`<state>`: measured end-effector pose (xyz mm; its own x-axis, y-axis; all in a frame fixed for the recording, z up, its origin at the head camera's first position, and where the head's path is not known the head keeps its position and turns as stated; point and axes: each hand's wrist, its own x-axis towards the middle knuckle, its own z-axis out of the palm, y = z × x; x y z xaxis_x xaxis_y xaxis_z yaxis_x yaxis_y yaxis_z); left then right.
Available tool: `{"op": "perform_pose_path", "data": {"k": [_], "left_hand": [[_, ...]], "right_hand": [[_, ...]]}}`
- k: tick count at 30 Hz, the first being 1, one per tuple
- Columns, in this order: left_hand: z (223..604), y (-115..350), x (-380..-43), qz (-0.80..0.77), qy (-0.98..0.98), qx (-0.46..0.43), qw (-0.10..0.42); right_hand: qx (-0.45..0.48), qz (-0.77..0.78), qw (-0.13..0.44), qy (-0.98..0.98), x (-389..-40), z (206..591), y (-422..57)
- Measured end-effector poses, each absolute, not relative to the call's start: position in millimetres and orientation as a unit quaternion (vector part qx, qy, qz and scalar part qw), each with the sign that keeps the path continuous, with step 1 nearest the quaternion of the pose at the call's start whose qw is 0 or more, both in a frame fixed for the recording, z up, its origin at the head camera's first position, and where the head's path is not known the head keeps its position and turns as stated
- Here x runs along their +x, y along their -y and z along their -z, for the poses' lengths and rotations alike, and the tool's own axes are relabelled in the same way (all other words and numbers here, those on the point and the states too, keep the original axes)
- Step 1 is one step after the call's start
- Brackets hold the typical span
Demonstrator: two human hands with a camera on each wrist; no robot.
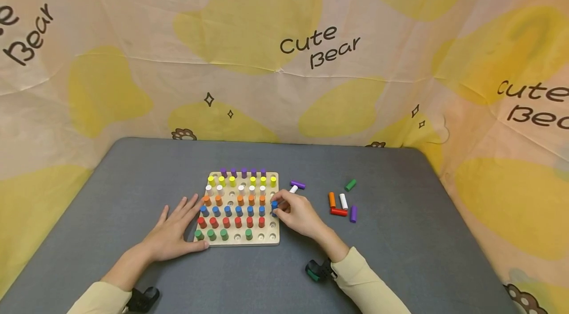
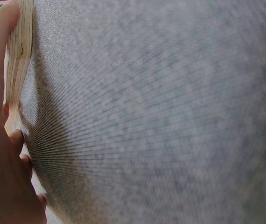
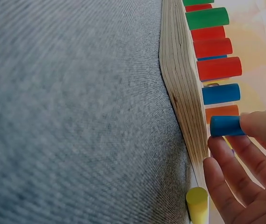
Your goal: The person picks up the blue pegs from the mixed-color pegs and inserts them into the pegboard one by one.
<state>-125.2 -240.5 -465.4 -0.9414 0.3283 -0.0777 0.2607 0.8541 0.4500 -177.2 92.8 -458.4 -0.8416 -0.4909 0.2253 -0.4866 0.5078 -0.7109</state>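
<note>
A wooden pegboard (image 1: 276, 241) carries rows of purple, yellow, white, orange, blue, red and green pegs, with some bare holes. My right hand (image 1: 299, 213) pinches a blue peg (image 1: 274, 206) between thumb and fingers at the board's right edge, at the end of the blue row. In the right wrist view, this blue peg (image 3: 225, 126) lies beside the board's wooden edge (image 3: 184, 84), its end in the hole or just off it; I cannot tell which. My left hand (image 1: 171, 237) is spread flat at the board's left side, its thumb touching the front left corner.
Right of the board lie loose pegs: purple (image 1: 298, 184), white (image 1: 294, 189), green (image 1: 350, 185), orange (image 1: 332, 200), another white (image 1: 344, 201), red (image 1: 339, 212) and another purple (image 1: 353, 214). A yellow peg (image 3: 197, 203) shows below the right fingers. The grey table (image 1: 400, 255) meets a printed cloth behind.
</note>
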Motion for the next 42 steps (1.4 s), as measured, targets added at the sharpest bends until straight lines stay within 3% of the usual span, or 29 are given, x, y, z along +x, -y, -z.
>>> {"op": "perform_pose_path", "data": {"k": [15, 42], "left_hand": [[461.0, 238.8, -125.4, -0.220, -0.960, 0.154, 0.076], [461.2, 239.5, -124.5, -0.219, -0.961, 0.155, 0.074]], "right_hand": [[-0.294, 0.377, -0.004, -0.878, -178.7, 460.9, -89.6], [-0.306, 0.377, 0.037, -0.873, -178.7, 455.5, -91.9]]}}
